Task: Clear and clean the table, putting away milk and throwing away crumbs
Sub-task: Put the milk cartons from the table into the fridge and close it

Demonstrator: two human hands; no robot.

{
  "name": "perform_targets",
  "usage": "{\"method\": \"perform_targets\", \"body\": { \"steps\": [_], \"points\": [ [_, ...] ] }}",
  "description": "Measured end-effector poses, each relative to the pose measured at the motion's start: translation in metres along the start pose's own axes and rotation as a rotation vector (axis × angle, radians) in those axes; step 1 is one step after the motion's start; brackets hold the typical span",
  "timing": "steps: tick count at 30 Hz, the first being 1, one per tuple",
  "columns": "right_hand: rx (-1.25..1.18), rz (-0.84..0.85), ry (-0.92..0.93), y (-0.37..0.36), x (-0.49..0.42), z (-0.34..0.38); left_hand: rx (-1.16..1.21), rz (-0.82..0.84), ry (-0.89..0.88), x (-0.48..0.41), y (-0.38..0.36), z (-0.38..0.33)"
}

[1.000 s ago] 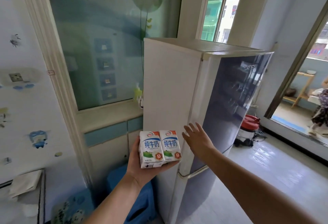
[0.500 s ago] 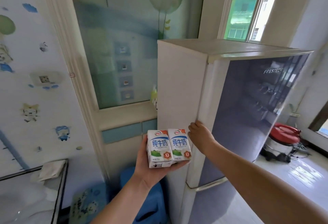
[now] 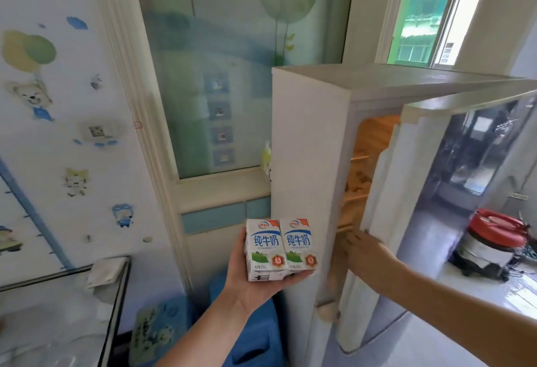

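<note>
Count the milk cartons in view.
2. Both sit side by side in the left hand: the left carton and the right carton. Any inside the fridge would be hidden.

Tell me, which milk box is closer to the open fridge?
The right-hand white-and-blue milk carton: it is nearer the open door of the white fridge. Its twin sits on the thumb side of the left hand, which holds both.

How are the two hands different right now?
The left hand is palm up and holds two milk cartons; the right hand holds no carton and grips the fridge door by its edge. The left hand is in front of the white side of the fridge; the right hand is at the door's open gap. Both are bare.
</note>
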State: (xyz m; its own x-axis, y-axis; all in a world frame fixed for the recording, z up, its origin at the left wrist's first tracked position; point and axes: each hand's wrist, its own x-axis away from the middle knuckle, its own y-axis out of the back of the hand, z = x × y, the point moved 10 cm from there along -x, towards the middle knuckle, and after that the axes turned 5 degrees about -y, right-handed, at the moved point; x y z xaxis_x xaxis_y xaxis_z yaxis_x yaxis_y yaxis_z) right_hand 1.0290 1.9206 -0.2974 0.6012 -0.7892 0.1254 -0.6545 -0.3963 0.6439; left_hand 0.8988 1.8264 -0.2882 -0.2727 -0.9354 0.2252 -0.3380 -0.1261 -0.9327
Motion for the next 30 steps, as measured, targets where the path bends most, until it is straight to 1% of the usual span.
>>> {"method": "perform_targets", "body": {
  "steps": [1, 3, 4, 5, 6, 8, 10, 11, 12, 13, 14, 16, 18, 20, 21, 24, 26, 27, 30],
  "points": [
    [-0.025, 0.030, -0.013, 0.000, 0.013, -0.001, 0.004, 0.000, 0.004, -0.003, -0.004, 0.003],
    [-0.160, 0.135, -0.041, -0.010, 0.031, 0.001, 0.014, 0.009, 0.027, -0.010, -0.012, 0.011],
    [-0.260, 0.163, -0.102, -0.014, 0.038, -0.003, 0.009, 0.012, 0.040, -0.014, -0.015, 0.016],
    [-0.377, 0.150, -0.177, -0.010, 0.045, -0.011, -0.002, 0.010, 0.050, -0.018, -0.017, 0.021],
    [-0.500, 0.095, -0.246, -0.003, 0.053, -0.021, -0.019, 0.013, 0.061, -0.023, -0.021, 0.027],
    [-0.820, -0.086, -0.391, 0.014, 0.068, -0.048, -0.033, 0.025, 0.074, -0.031, -0.027, 0.038],
    [-1.213, -0.195, -0.533, 0.018, 0.086, -0.071, -0.035, 0.045, 0.097, -0.038, -0.035, 0.051],
    [-1.408, -0.220, -0.573, 0.018, 0.093, -0.075, -0.037, 0.061, 0.115, -0.042, -0.039, 0.059],
    [-1.602, -0.194, -0.581, 0.012, 0.095, -0.075, -0.046, 0.082, 0.133, -0.046, -0.044, 0.067],
    [-1.764, -0.133, -0.580, 0.004, 0.093, -0.070, -0.058, 0.105, 0.147, -0.049, -0.049, 0.074],
    [-1.897, -0.084, -0.575, -0.004, 0.092, -0.064, -0.078, 0.115, 0.154, -0.055, -0.052, 0.082],
    [-2.118, 0.002, -0.624, -0.023, 0.092, -0.057, -0.140, 0.106, 0.149, -0.066, -0.052, 0.093],
    [-2.253, 0.007, -0.674, -0.039, 0.093, -0.058, -0.190, 0.094, 0.153, -0.079, -0.055, 0.105],
    [-2.299, -0.025, -0.726, -0.056, 0.097, -0.065, -0.236, 0.052, 0.146, -0.091, -0.057, 0.115],
    [-2.323, -0.037, -0.754, -0.064, 0.098, -0.068, -0.287, 0.021, 0.133, -0.097, -0.057, 0.117],
    [-2.463, -0.058, -0.849, -0.092, 0.098, -0.076, -0.539, -0.093, 0.091, -0.124, -0.046, 0.115],
    [-2.519, -0.070, -0.901, -0.110, 0.094, -0.082, -0.631, -0.148, 0.076, -0.143, -0.043, 0.114],
    [-2.546, -0.080, -0.917, -0.116, 0.091, -0.085, -0.641, -0.157, 0.066, -0.150, -0.045, 0.112],
    [-2.620, -0.156, -0.982, -0.138, 0.076, -0.097, -0.706, -0.100, 0.059, -0.177, -0.059, 0.111]
  ]
}}
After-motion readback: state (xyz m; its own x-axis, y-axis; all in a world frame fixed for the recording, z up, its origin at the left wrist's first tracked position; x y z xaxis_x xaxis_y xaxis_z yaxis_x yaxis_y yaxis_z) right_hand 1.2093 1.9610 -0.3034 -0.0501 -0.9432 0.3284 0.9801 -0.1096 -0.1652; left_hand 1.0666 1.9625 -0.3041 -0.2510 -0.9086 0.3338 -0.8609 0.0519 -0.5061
